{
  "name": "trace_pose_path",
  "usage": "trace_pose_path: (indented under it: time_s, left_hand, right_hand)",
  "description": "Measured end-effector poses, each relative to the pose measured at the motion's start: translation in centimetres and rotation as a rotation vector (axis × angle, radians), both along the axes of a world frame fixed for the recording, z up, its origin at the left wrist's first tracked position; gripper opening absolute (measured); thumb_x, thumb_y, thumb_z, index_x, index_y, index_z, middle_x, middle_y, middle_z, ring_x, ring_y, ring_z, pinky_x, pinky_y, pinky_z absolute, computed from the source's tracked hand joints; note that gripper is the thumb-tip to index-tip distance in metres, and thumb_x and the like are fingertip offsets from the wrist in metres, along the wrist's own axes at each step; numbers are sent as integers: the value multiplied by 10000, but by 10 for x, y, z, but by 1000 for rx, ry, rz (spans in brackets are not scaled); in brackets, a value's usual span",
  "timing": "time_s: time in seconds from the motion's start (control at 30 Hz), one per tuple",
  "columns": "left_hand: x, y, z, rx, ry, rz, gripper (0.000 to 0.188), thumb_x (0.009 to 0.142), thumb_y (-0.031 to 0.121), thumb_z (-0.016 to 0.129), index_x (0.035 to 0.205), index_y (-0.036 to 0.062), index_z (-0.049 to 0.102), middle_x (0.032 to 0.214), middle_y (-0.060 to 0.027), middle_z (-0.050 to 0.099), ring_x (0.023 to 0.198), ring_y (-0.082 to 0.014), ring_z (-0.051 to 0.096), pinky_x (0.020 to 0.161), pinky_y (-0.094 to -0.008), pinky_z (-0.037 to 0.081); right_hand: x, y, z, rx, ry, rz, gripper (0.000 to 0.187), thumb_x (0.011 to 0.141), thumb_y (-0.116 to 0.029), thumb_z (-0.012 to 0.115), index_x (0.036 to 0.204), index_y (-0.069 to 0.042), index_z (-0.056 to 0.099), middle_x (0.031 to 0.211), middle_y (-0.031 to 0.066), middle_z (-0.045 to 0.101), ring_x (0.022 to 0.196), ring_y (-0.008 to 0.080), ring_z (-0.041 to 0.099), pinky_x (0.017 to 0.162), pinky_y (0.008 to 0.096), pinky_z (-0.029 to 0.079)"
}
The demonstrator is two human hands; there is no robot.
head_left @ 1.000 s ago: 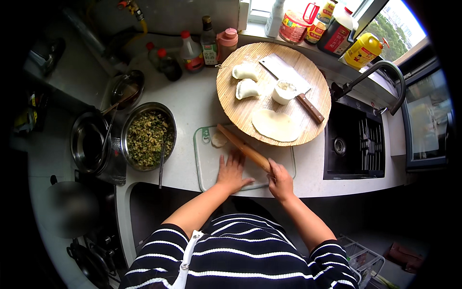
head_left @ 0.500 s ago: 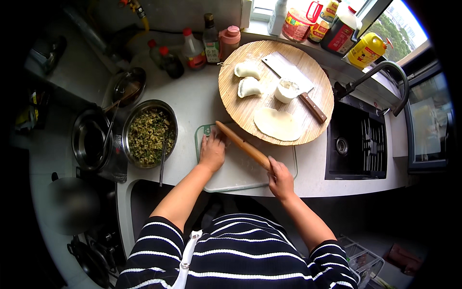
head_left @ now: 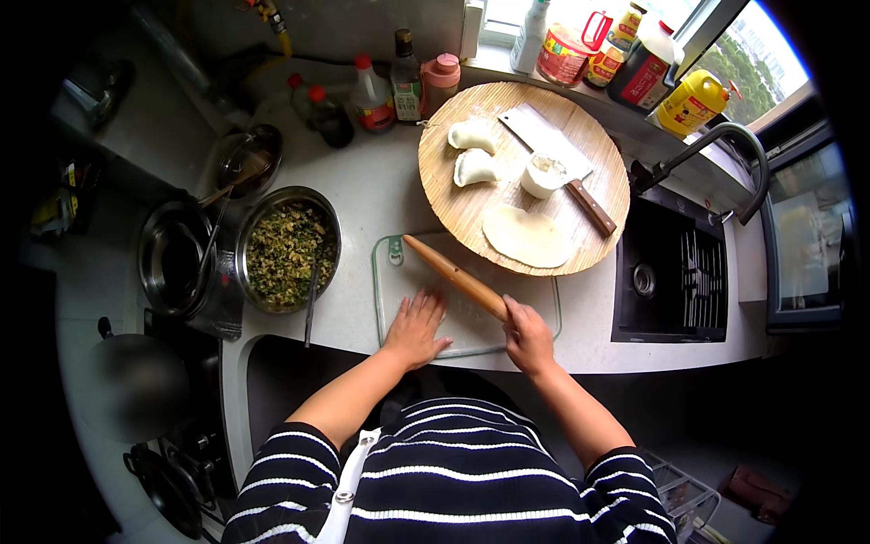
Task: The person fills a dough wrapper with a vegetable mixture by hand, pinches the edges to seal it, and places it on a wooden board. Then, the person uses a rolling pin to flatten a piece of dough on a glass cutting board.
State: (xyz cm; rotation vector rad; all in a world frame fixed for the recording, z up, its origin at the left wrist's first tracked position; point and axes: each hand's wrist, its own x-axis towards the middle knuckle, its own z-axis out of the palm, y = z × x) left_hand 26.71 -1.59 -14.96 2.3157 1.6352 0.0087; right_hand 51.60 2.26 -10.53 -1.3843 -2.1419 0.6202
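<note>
My right hand [head_left: 528,335] grips the near end of a wooden rolling pin [head_left: 458,277], which slants up to the left over a green-edged cutting board [head_left: 390,308]. Flat on the board near its front edge lies my left hand [head_left: 419,330], fingers spread, apart from the pin. Behind the board is a round woven tray [head_left: 449,213]. It carries two folded dumplings [head_left: 476,169], a flat oval dough wrapper [head_left: 526,236], a small white cup [head_left: 544,176] with pale powder and a cleaver [head_left: 553,140] with a wooden handle.
Left of the board stands a steel bowl [head_left: 335,258] of chopped green-and-brown filling [head_left: 288,249] with a utensil [head_left: 313,304] in it. Sauce bottles [head_left: 372,95] line the back wall. A black sink [head_left: 625,308] with a curved faucet [head_left: 761,163] lies right; jugs [head_left: 645,68] crowd the windowsill.
My left hand has come away from the area beside the pin's far end, moving toward me and flattening on the board. My right hand keeps the rolling pin in nearly the same place.
</note>
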Motion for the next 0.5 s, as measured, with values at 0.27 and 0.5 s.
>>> trace_pose_path:
  time_s: [0.27, 0.5]
  left_hand:
    - [-18, 19, 5, 82, -374, 232, 603, 903, 373, 566, 1412, 91, 408, 1453, -184, 372, 1368, -386, 290, 1107, -536, 245]
    - [-16, 26, 15, -126, -313, 351, 513, 725, 146, 734, 1198, 54, 557, 1067, -132, 541, 1055, -352, 512, 928, -478, 417]
  right_hand:
    - [-3, 5, 3, 16, -1, -1, 522, 755, -12, 621, 1264, -99, 539, 1023, 140, 629, 920, 342, 607, 777, 419, 505]
    - [4, -1, 1, -3, -8, -27, 524, 754, -16, 628, 1263, -105, 540, 1025, 130, 630, 928, 339, 607, 783, 412, 506]
